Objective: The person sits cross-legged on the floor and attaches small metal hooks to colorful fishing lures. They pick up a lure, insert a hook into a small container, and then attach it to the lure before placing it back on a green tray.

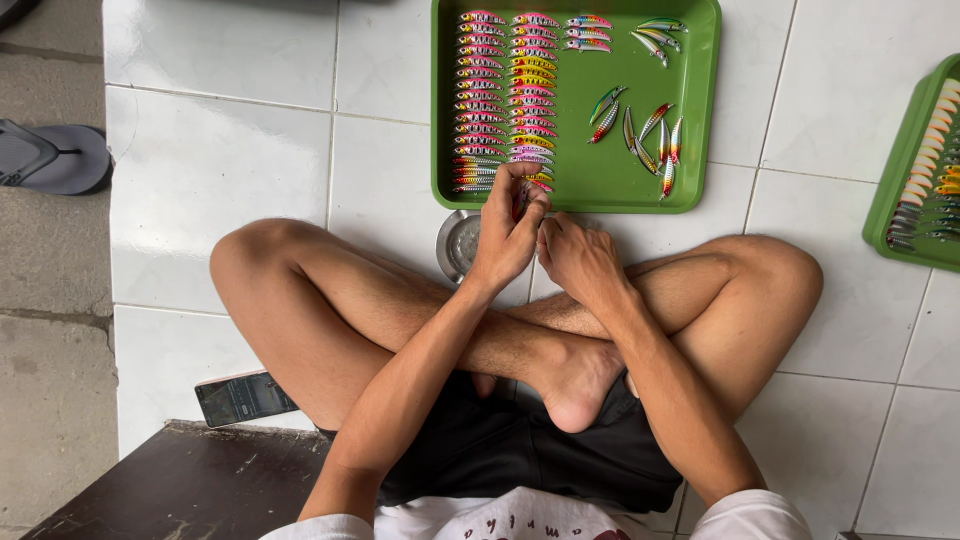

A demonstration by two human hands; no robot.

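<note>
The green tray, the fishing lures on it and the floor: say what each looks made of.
Green tray: likely plastic, with an even colour, soft sheen and moulded rim. Fishing lures: probably hard plastic with a glossy painted, partly metallic finish, judging by bright glints. Floor: glazed white ceramic tile, shown by its reflective surface and grout lines.

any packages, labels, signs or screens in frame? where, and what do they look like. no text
Phone: lies flat on the white tile floor beside the person's left thigh, next to a dark wooden board; a dark rectangle with its screen lit.
Shirt print: dark lettering on the white shirt, at the bottom edge.
No packages, labels or signs show; the green trays hold loose painted fishing lures.
</note>
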